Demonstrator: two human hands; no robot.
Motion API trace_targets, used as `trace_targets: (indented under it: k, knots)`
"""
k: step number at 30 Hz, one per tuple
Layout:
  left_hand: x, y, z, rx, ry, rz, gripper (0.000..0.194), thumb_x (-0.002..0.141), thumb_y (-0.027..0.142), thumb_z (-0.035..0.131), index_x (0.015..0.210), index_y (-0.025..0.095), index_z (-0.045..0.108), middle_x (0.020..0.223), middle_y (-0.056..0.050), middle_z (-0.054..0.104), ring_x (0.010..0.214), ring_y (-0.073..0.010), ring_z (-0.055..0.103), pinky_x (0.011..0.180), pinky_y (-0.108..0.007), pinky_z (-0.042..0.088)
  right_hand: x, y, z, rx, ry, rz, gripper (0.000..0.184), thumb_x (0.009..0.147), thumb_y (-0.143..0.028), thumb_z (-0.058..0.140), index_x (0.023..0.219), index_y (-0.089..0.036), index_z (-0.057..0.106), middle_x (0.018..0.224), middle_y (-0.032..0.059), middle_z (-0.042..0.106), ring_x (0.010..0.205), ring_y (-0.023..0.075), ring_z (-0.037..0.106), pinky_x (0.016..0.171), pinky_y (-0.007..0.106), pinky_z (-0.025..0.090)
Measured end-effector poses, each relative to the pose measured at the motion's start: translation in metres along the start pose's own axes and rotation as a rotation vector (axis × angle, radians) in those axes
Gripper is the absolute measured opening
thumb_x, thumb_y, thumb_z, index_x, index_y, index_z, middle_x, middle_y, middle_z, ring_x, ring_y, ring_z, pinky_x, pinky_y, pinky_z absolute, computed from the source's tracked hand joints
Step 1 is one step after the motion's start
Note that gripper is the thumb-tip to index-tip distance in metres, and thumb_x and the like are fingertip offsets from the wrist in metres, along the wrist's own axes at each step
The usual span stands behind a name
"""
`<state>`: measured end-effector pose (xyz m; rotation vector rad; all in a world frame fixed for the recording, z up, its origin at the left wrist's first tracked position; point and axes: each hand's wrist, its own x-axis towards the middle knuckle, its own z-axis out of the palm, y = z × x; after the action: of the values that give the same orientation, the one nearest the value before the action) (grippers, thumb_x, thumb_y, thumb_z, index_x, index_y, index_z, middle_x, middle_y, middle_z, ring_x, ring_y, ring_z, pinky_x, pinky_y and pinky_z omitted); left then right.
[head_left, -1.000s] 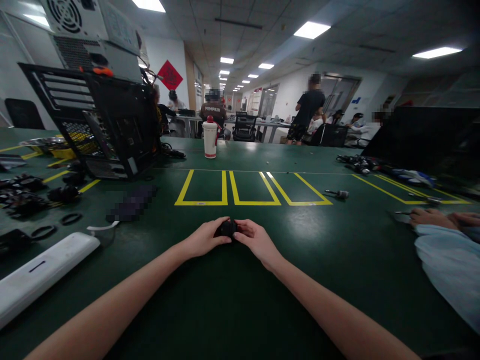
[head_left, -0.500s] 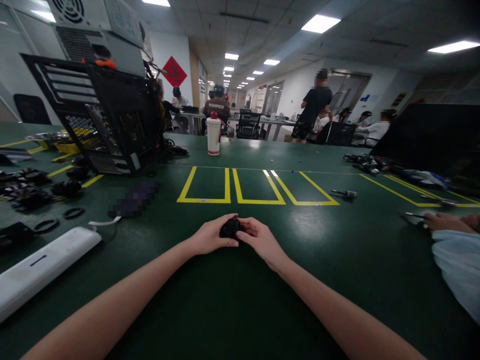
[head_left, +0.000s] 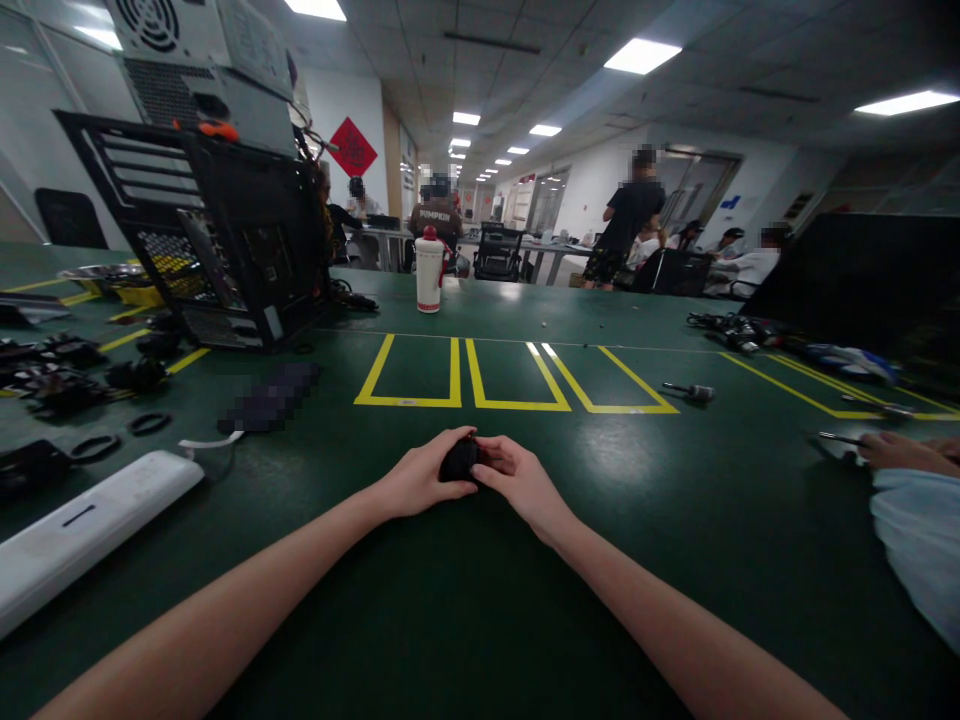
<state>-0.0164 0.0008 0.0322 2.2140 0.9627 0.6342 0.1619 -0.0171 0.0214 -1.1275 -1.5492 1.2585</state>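
A small black part (head_left: 459, 461), too dark to name more closely, is held between both hands just over the green tabletop (head_left: 480, 600). My left hand (head_left: 421, 474) is closed round its left side, thumb below and fingers above. From the right, my right hand (head_left: 519, 478) pinches the same part with thumb and fingertips. The palm side of the part and its details are hidden. Beyond the hands, three yellow tape outlines (head_left: 409, 402) mark the table.
A black computer case (head_left: 247, 250) stands at left, near a white power strip (head_left: 97, 530), a blurred-out phone (head_left: 270, 398) and black rings (head_left: 148, 424). A white bottle (head_left: 429, 275) is ahead. Right, a screwdriver (head_left: 690, 391) lies near a co-worker's hand (head_left: 904, 452) holding a thin tool.
Both hands keep the black part in nearly the same place. The co-worker's hand at right has shifted slightly to the right. The view has tilted a little.
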Motion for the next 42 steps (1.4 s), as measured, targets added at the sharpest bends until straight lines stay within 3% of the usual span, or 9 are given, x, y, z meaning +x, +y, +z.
trace_targets:
  k: [12, 35, 42]
  knots:
    - [-0.014, 0.005, 0.012, 0.266, 0.122, 0.122, 0.065, 0.074, 0.029, 0.057, 0.127, 0.028, 0.019, 0.126, -0.006, 0.037, 0.104, -0.0232, 0.048, 0.086, -0.042, 0.041, -0.013, 0.0, 0.003, 0.12, -0.041, -0.09, 0.036, 0.064, -0.017, 0.063, 0.099, -0.022, 0.053, 0.097, 0.0016, 0.06, 0.095, 0.0162, 0.056, 0.087, 0.035, 0.044]
    - [-0.019, 0.004, 0.016, 0.318, 0.181, 0.111, 0.062, 0.074, 0.028, 0.057, 0.124, 0.025, 0.02, 0.125, -0.008, 0.037, 0.101, -0.0231, 0.049, 0.083, -0.041, 0.042, -0.013, 0.001, 0.008, 0.116, -0.078, -0.133, 0.037, 0.064, -0.021, 0.063, 0.1, -0.02, 0.053, 0.095, 0.0018, 0.06, 0.091, 0.0156, 0.057, 0.086, 0.035, 0.043]
    - [-0.02, 0.004, 0.014, 0.283, 0.165, 0.097, 0.062, 0.074, 0.03, 0.055, 0.125, 0.027, 0.02, 0.126, -0.008, 0.036, 0.102, -0.0236, 0.05, 0.082, -0.041, 0.043, -0.011, -0.001, 0.008, 0.042, -0.02, -0.152, 0.025, 0.071, -0.026, 0.057, 0.096, -0.02, 0.055, 0.092, 0.0014, 0.058, 0.09, 0.0146, 0.056, 0.086, 0.034, 0.043]
